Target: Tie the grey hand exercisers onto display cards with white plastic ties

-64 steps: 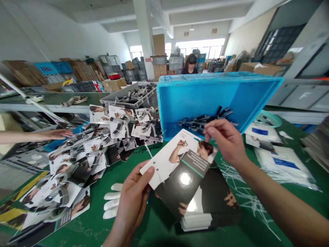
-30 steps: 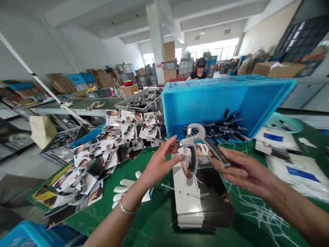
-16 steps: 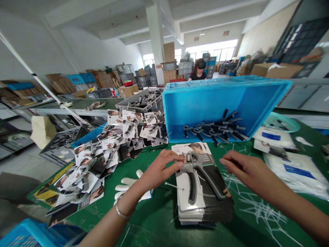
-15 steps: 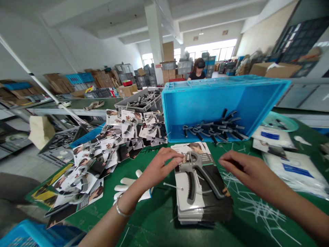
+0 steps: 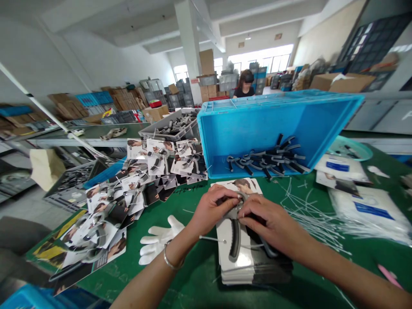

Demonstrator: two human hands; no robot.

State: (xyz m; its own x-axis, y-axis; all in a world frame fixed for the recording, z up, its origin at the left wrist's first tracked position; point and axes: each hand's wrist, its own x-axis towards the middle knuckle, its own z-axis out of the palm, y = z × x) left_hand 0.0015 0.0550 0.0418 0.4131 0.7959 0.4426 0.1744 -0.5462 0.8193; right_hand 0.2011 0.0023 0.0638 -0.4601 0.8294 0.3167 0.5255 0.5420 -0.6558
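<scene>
A grey and black hand grip strengthener (image 5: pixel 235 242) lies on the top card of a stack of printed cards (image 5: pixel 240 274) in front of me. My left hand (image 5: pixel 212 210) is closed, its fingertips pinching the upper end of the strengthener by the spring. From the other side, my right hand (image 5: pixel 270 221) is closed on the same upper part, thumb and fingers together. The fingers cover most of the spring, so any small piece between them is hidden. A white cable tie (image 5: pixel 210 238) pokes through the card left of the black-padded handle.
A tipped blue crate (image 5: pixel 251 120) holds several grip strengtheners. Loose cable ties (image 5: pixel 317 221) and plastic packs (image 5: pixel 370 210) lie right. On the left are a white glove (image 5: pixel 157 240) and carded strengtheners (image 5: pixel 99 227). Behind, a grey bin (image 5: pixel 175 128) and a person (image 5: pixel 245 86).
My right hand has moved left from beside the stack onto the upper part of the strengthener. My left hand stays there, its fingertips slightly further right. The view has shifted a little.
</scene>
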